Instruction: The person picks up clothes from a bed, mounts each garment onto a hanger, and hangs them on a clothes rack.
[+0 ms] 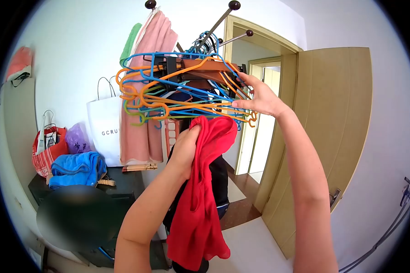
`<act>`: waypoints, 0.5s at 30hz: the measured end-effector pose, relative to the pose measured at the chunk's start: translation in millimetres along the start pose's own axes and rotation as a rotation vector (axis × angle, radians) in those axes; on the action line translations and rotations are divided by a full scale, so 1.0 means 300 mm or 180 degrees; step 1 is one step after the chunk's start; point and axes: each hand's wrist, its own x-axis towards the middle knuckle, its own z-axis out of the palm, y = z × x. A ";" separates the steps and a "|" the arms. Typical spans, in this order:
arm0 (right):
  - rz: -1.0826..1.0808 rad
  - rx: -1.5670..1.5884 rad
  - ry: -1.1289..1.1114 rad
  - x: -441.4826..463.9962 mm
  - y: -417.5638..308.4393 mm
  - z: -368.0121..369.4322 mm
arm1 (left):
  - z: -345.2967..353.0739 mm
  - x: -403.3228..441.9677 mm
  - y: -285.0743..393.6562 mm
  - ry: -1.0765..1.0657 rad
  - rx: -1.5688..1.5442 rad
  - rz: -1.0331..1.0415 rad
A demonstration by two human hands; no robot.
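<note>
My left hand [184, 148] is closed around the upper part of a red garment [198, 214], whose thin cloth hangs down in loose folds. Just above it, a thick bunch of plastic hangers [143, 96], mostly orange and blue with some green, hangs from a coat stand [216, 27]. A brown hanger [205, 65] with black clips is among them. My right hand [265, 98] is at the right end of the bunch, thumb and forefinger apart. It seems to touch the hangers, but I cannot tell whether it grips one.
Pink cloth [143, 132] drapes the stand's left side. On a dark cabinet [118, 186] are a folded blue towel [77, 168], a white paper bag [102, 118] and a red bag [50, 157]. To the right, a wooden door [332, 123] stands ajar beside a doorway.
</note>
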 end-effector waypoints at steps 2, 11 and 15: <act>-0.0156 0.0019 0.0032 -0.008 -0.015 -0.006 | 0.019 -0.008 0.017 0.0179 0.0064 0.0040; 0.0007 0.0853 -0.0325 -0.025 -0.049 -0.072 | 0.097 -0.024 0.071 -0.0278 0.0253 0.0713; 0.0038 0.0971 0.0096 -0.006 -0.066 -0.096 | 0.096 -0.023 0.071 -0.0299 0.0220 0.0662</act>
